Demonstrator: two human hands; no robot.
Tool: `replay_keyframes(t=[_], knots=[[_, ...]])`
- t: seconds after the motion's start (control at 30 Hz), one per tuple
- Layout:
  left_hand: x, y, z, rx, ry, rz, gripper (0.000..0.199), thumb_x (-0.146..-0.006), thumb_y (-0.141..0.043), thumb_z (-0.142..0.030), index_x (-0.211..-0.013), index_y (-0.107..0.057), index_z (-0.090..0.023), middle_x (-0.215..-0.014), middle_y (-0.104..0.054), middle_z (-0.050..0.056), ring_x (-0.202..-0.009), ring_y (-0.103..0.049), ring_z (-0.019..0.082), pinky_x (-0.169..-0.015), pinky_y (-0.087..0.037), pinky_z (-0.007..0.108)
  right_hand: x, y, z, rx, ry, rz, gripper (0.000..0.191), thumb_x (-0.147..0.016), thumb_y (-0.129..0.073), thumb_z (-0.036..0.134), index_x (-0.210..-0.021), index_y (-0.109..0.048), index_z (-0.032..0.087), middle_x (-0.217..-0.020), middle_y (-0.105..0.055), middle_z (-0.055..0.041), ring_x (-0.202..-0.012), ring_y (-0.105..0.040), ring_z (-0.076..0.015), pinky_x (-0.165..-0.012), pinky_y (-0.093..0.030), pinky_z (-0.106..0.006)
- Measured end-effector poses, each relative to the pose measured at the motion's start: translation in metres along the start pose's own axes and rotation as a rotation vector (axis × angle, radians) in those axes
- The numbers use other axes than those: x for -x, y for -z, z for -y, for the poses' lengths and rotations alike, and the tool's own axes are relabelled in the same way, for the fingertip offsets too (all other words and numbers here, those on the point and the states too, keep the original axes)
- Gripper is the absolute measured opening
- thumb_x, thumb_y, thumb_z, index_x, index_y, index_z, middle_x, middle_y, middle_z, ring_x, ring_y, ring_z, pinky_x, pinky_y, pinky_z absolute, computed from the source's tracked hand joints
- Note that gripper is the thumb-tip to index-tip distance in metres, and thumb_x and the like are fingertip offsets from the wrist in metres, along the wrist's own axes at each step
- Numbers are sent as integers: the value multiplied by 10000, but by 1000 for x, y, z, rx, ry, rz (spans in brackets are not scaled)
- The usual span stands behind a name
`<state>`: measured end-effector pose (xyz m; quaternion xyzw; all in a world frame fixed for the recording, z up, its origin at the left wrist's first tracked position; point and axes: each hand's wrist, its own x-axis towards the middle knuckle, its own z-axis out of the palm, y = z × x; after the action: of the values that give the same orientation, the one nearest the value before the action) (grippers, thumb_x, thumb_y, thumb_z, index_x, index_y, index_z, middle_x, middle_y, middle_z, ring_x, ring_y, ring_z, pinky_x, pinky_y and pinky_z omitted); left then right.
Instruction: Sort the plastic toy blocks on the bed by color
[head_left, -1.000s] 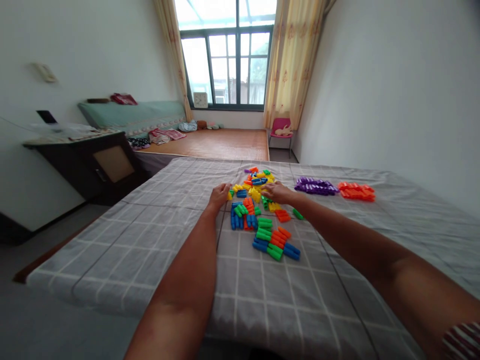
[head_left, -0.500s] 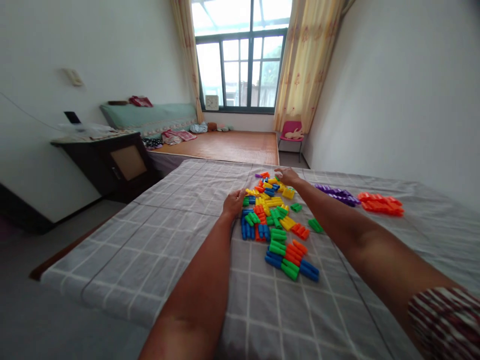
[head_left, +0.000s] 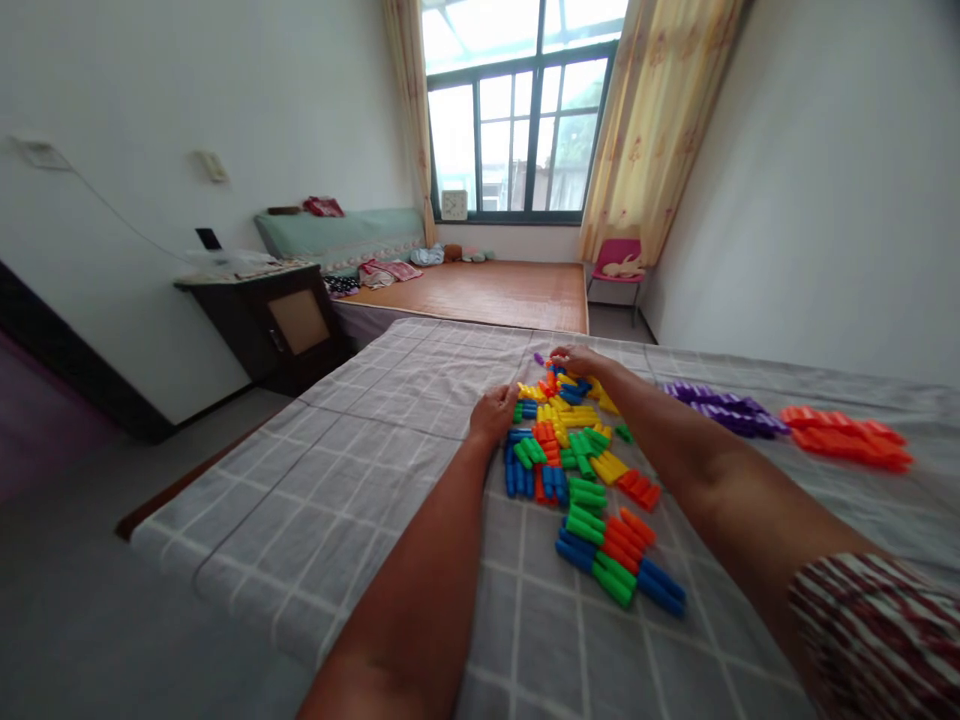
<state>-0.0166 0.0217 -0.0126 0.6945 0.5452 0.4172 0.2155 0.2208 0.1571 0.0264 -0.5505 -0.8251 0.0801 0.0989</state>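
Note:
A pile of plastic building blocks in green, blue, yellow and orange lies on the grey checked cloth. My left hand rests at the pile's left edge, fingers stretched along it beside blue and yellow blocks. At the far end, my right hand reaches over orange and blue blocks, its fingers bent and apart; its fingertips partly hide what they touch. A small purple block lies just left of those fingertips. Nearer to me is a joined group of green, orange and blue blocks.
Right of my right forearm lie a row of purple blocks and a row of orange blocks. Beyond the cloth stand a bed, a dark cabinet at left and a pink chair near the window.
My right hand has moved left over the far orange blocks. My left hand stays by the pile's left edge. The view has turned left, so everything shifts right.

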Motion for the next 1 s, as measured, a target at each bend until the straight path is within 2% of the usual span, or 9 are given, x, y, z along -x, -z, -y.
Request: replay_keyframes(t=[0.13, 0.3, 0.4, 0.5, 0.63, 0.7, 0.8, 0.9, 1.0], knots=[[0, 1, -4, -53, -63, 0, 424, -945, -364, -432, -967, -713, -191, -1023, -711, 74, -1001, -629, 198, -873, -466, 300, 37, 1, 19, -60, 48, 74, 361, -941, -450, 415, -1112, -694, 210, -1125, -699, -62, -976, -640, -205, -863, -476, -271], [2, 4, -12, -61, -164, 55, 416, -949, -351, -409, -924, -713, -206, -992, -717, 60, -1033, -622, 193, -937, -448, 307, 101, 18, 59, -318, 259, 111, 478, -945, -383, 548, -1180, -664, 241, -1163, -678, -57, -1049, -612, -212, -950, -453, -339], [1, 7, -14, 1, -201, 55, 421, -951, -333, -395, -916, -709, -207, -1006, -719, 48, -1038, -624, 187, -961, -443, 310, 123, 36, 50, -456, 209, 65, 545, -965, -270, 574, -1249, -629, 279, -1289, -617, -48, -1149, -574, -221, -989, -441, -397], [-1, 8, -16, 32, -214, 78, 414, -948, -335, -389, -906, -701, -201, -1019, -719, 58, -1068, -615, 192, -1008, -419, 334, 130, 41, 15, -362, 12, -102, 554, -980, -253, 507, -1286, -608, 211, -1353, -568, -102, -1244, -518, -253, -1063, -381, -436], [0, 6, -21, 58, -188, 149, 423, -930, -370, -450, -887, -712, -206, -1055, -720, 71, -1092, -611, 207, -1024, -413, 347, 133, 20, -14, -194, -90, -90, 509, -949, -376, 483, -1284, -612, 181, -1336, -580, -121, -1310, -461, -278, -1117, -319, -419], [3, 4, -25, 87, -195, 202, 467, -926, -353, -496, -944, -720, -207, -1094, -714, 68, -1083, -619, 208, -1000, -435, 338, 140, 6, -6, -201, -83, -76, 508, -928, -401, 537, -1258, -632, 227, -1295, -617, -82, -1283, -491, -273, -1102, -342, -408], [8, 2, -34, 132, -220, 275, 538, -917, -333, -554, -972, -735, -201, -1079, -724, 68, -1057, -636, 219, -976, -451, 340, 157, -2, 25, -382, -27, -83, 587, -916, -337, 634, -1221, -654, 246, -1288, -624, -56, -1233, -534, -252, -1078, -370, -394], [9, 3, -38, 257, -167, 308, 576, -879, -380, -621, -934, -752, -184, -1011, -741, 88, -1026, -653, 243, -936, -477, 358, 170, 13, 50, -624, 16, -8, 681, -901, -275, 695, -1156, -692, 221, -1236, -653, -72, -1126, -594, -245, -999, -437, -413], [6, 8, -33, 473, -14, 192, 629, -845, -403, -672, -937, -744, -151, -1000, -738, 130, -996, -667, 260, -851, -516, 376, 157, 37, 54, -684, 10, 24, 656, -893, -313, 692, -1045, -730, 209, -1121, -700, -84, -1014, -632, -229, -855, -505, -376]])
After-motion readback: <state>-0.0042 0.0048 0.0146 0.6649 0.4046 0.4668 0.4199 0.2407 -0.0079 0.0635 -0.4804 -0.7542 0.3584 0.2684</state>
